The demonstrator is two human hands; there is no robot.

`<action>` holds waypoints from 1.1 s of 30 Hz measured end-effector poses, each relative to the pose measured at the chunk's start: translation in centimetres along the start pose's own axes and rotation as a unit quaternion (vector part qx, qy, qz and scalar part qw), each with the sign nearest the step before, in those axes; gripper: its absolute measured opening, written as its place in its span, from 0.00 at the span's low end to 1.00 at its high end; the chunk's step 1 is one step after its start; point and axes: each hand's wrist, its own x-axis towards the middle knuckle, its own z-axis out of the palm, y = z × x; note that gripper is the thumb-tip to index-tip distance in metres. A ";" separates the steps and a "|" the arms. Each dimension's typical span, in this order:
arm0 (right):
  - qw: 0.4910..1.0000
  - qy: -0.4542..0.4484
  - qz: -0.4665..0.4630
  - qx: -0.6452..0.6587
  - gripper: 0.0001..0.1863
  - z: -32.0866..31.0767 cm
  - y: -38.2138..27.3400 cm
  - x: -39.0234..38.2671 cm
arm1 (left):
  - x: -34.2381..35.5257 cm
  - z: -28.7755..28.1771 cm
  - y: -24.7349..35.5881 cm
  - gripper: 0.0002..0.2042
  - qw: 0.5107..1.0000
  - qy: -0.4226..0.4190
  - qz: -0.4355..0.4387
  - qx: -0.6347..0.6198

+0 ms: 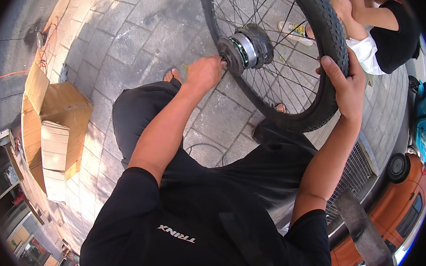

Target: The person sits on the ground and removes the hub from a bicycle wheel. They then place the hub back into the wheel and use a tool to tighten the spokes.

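Observation:
A bicycle wheel (334,25) with a knobby black tyre and thin black spokes stands tilted in front of me. At its centre is a thick hub (247,50) with a silver band and dark round ends. My left hand (204,74) is closed at the hub's near left end, its fingertips pinching the dark axle end that sticks out there. The fingers partly hide this spot. My right hand (346,81) grips the tyre and rim on the right side, thumb on the near face and the other fingers around the outside.
An open cardboard box (66,111) stands on the paving at left. Another person (388,27) sits at upper right, close to the wheel. A metal grate (352,185) and an orange car (396,209) are at lower right. An orange cord (6,76) crosses the ground at far left.

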 end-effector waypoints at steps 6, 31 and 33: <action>1.000 -0.001 -0.008 0.001 0.30 -0.3 0.1 -0.8 | -0.1 -0.3 0.2 0.16 1.000 -0.019 0.003 0.003; 1.000 0.001 -0.006 -0.013 0.37 0.7 -0.9 -1.1 | 0.1 -0.9 -0.2 0.16 0.999 -0.046 -0.023 -0.006; 1.000 -0.003 -0.009 -0.012 0.37 0.6 -0.6 -1.2 | 0.0 -0.8 -0.1 0.16 0.998 -0.049 -0.027 0.000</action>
